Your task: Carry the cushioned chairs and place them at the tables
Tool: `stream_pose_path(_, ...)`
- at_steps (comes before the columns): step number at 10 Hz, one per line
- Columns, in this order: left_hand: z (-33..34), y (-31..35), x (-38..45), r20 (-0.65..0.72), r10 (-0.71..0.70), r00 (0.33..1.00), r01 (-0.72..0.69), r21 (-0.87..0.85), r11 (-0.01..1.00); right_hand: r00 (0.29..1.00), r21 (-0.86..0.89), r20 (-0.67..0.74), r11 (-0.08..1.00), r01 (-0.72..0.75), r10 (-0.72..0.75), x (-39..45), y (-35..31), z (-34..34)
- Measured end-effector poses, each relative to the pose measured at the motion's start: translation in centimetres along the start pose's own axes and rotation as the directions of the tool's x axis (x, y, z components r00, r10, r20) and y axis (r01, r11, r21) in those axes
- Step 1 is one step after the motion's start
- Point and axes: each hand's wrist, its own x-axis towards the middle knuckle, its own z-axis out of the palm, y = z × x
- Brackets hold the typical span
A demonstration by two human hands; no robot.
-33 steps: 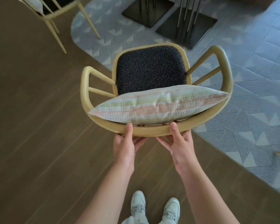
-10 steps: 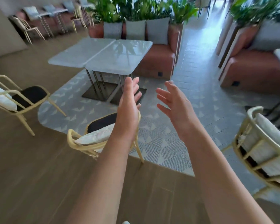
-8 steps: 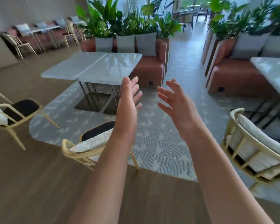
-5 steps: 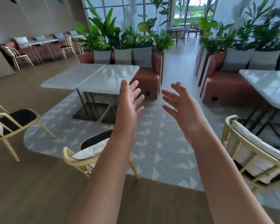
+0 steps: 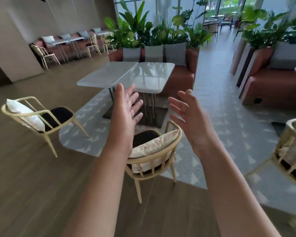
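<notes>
Hands: my left hand [image 5: 126,110] and right hand [image 5: 188,115] hung empty, fingers spread | cushioned chair [image 5: 154,151] stood free facing the marble table [image 5: 126,76], judged placed.

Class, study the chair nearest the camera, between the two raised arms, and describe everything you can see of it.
The nearest chair has a pale yellow, wood-looking frame with a curved back rail on thin spindles and slim splayed legs. Its seat is dark, and a striped pillow leans against the back. It stands upright, facing the white tables, its rear legs on the brown floor by the patterned rug's edge. Neither the left hand nor the right hand touches it.
</notes>
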Motion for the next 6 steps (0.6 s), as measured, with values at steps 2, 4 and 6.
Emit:
stream_pose_path(2,-3.5,-0.4,0.5,0.040,-0.034,0.999,0.036,-0.057,0.998,0.999,-0.052,-0.035,0.998,-0.024,0.022,-0.7,1.1,3.3)
stream_pose_path(4,-2.5,-0.5,0.0,0.098,-0.056,0.994,0.064,-0.073,0.995,0.996,-0.057,-0.091,0.998,0.003,-0.008,-1.5,0.6,2.1)
stream_pose_path(6,0.2,0.0,-0.9,0.154,-0.039,0.987,0.050,-0.065,0.997,0.989,-0.062,-0.145,0.998,0.023,-0.032,-2.4,-0.7,-0.7)
